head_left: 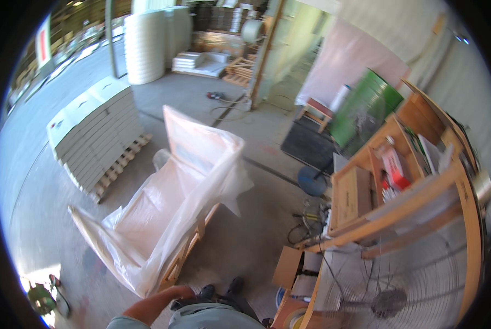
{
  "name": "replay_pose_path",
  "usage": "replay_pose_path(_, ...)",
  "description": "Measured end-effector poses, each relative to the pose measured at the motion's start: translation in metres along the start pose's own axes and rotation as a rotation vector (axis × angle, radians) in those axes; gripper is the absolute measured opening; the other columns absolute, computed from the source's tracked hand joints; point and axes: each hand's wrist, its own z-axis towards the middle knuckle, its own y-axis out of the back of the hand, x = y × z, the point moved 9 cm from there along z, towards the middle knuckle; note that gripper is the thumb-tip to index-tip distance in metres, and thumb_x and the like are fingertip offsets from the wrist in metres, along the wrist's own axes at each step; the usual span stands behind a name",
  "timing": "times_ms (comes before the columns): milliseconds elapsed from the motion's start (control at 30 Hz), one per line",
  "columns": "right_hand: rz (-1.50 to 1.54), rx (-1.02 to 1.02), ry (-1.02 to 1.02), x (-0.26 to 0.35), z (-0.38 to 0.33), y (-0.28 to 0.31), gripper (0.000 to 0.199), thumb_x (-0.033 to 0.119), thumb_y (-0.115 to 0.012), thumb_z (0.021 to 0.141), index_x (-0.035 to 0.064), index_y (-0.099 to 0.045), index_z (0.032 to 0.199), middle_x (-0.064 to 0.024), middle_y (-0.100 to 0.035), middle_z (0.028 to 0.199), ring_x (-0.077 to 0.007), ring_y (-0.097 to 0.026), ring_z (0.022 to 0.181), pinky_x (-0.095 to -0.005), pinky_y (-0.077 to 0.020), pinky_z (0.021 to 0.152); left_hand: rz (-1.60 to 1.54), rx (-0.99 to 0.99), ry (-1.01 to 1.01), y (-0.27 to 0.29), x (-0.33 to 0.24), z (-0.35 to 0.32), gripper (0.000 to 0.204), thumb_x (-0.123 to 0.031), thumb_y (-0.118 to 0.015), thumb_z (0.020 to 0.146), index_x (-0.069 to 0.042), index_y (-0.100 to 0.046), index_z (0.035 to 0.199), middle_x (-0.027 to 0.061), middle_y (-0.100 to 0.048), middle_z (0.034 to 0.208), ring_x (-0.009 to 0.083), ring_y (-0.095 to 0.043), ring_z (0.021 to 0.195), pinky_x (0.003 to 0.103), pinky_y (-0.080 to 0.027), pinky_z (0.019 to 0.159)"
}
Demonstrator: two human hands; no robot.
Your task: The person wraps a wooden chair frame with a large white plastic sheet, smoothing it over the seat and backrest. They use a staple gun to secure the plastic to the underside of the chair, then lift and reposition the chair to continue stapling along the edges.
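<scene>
A slatted pale-wood crate (186, 253), lined and draped with translucent white plastic film (204, 189), is seen at eleven o'clock, its near corner close to the bare left hand (184, 293). Whether the left fingers are curled or loose cannot be made out; the right hand is not seen. The film is probably best smoothed into the corners, with slack kept even over each rim so that tearing is avoided. Counted are one crate, one grey-white stack of flat cartons (100, 140) beyond at eleven, two pale upright cylindrical rolls (144, 52) near twelve, and one glossy green panel (360, 112) at one.
</scene>
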Motion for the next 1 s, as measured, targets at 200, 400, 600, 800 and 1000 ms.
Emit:
replay_pose_path(200, -0.277, 0.094, 0.009, 0.036, 0.068, 0.065, 0.036, 0.032, -0.066, 0.084, -0.0038, -0.068, 0.081, -0.0172, -0.068, 0.075, -0.0262, -0.065, 0.061, -0.0423, -0.0506, 0.059, -0.863, -0.731, 0.697, 0.03, 0.0, -0.052, 0.043, -0.039, -0.055, 0.087, -0.004, -0.071, 0.105, 0.0244, -0.068, 0.108, 0.0416, -0.065, 0.102, 0.047, -0.05, 0.092)
replay_pose_path(400, -0.375, -0.023, -0.04, 0.131, 0.137, 0.11, 0.031, 0.028, -0.07, 0.084, -0.0033, -0.066, 0.085, -0.0138, -0.062, 0.071, -0.0255, -0.061, 0.061, -0.0428, -0.0479, 0.058, -1.024, -1.086, 1.056, -0.003, -0.028, -0.092, 0.043, -0.037, -0.05, 0.09, -0.002, -0.072, 0.1, 0.0265, -0.068, 0.104, 0.0433, -0.064, 0.101, 0.049, -0.05, 0.093)
replay_pose_path(600, -0.382, 0.079, 0.131, 0.222, 0.159, 0.065, 0.031, 0.026, -0.07, 0.083, -0.0038, -0.066, 0.091, -0.01, -0.063, 0.075, -0.022, -0.061, 0.066, -0.0421, -0.0473, 0.058, -1.061, -1.135, 1.134, -0.018, -0.016, -0.111, 0.041, -0.037, -0.049, 0.091, -0.004, -0.072, 0.099, 0.0247, -0.068, 0.105, 0.043, -0.064, 0.102, 0.05, -0.05, 0.092)
replay_pose_path(800, -0.207, 0.207, 0.255, 0.279, 0.172, -0.017, 0.033, 0.032, -0.069, 0.084, -0.0014, -0.069, 0.082, -0.0096, -0.067, 0.071, -0.0211, -0.065, 0.065, -0.0368, -0.0505, 0.059, -1.106, -1.254, 1.111, 0.028, 0.02, -0.154, 0.041, -0.043, -0.051, 0.09, -0.009, -0.071, 0.103, 0.0216, -0.068, 0.11, 0.0417, -0.064, 0.104, 0.05, -0.051, 0.092)
replay_pose_path(1000, -0.365, 0.272, 0.247, 0.372, 0.108, -0.07, 0.022, 0.025, -0.063, 0.09, 0.0056, -0.064, 0.078, -0.0028, -0.06, 0.066, -0.0149, -0.056, 0.057, -0.0327, -0.0408, 0.05, -1.166, -1.377, 0.818, 0.105, 0.054, -0.214, 0.044, -0.041, -0.051, 0.093, -0.003, -0.068, 0.107, 0.0201, -0.07, 0.095, 0.04, -0.067, 0.089, 0.047, -0.052, 0.085)
